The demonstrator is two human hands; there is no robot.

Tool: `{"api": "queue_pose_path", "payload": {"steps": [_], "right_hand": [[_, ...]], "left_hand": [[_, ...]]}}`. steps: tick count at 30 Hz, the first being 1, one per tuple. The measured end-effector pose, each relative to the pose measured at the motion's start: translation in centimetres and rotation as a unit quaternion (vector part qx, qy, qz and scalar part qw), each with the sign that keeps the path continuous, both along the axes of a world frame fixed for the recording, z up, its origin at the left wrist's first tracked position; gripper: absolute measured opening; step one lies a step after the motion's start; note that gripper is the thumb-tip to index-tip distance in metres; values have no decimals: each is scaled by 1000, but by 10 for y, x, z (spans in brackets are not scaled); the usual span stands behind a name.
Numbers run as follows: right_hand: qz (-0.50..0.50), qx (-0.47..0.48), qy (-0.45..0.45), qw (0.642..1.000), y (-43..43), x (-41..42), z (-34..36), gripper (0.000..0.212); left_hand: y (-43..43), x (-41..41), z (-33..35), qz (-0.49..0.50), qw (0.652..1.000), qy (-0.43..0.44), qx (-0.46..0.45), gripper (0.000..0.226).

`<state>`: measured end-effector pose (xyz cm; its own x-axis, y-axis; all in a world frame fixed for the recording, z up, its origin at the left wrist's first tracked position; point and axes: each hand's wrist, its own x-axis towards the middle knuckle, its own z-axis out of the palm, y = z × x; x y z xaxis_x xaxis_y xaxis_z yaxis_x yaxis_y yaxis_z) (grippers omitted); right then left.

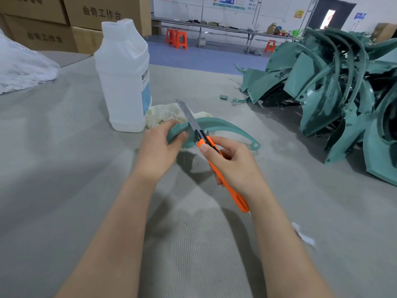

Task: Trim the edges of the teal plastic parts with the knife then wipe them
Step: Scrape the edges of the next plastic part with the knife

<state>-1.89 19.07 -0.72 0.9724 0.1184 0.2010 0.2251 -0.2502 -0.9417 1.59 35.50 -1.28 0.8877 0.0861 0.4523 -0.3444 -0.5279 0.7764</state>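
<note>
A: head view, where is the part held?
B: the curved teal plastic part (217,123) is gripped at its wide end by the left hand (159,145), with fingers curled round it and the thumb laid on top. It is held just above the grey felt table (86,168), thin end pointed right
A: knife?
B: the orange utility knife (211,145) is clasped in the right hand (232,166), fingers wrapped round the handle, thumb pressed near the slider. The blade is extended and laid across the part's edge, just beside the left thumb
A: wiping kit?
B: a cream cloth (165,114) is seen crumpled behind the part, just beside a translucent white bottle (123,78) with a blue label, stood upright to its left
A: rest of the stock?
B: a pile of teal parts (335,87) is heaped at the table's right, well apart from the hands. A small teal offcut (223,97) is seen between pile and cloth. A clear plastic bag (21,67) is seen far left, with cardboard boxes (43,35) stacked behind and orange stools (177,38) on the blue floor beyond
</note>
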Motion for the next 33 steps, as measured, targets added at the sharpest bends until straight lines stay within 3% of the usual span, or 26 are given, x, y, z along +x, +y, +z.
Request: {"api": "queue_pose_path", "payload": {"steps": [12,16,21,25,33], "right_hand": [[57,-20,-26,998,-2,-3,3,14],[106,-41,-28,993,9,-6,-1,16],[14,60,-22,998,3,-3,3,7],[-97,12,-20,995,-7,4,-1,13],[-76,-34,-10,996,-6,2,-4,13]], "left_hand": [[0,-1,0,8,1000,13,11,15],[-4,-3,0,-44,989,39,-134,24],[0,-1,0,-14,1000,-6,-2,11],[-2,-3,1,-6,1000,4,7,9],[-3,-5,4,-3,1000,9,8,11]]}}
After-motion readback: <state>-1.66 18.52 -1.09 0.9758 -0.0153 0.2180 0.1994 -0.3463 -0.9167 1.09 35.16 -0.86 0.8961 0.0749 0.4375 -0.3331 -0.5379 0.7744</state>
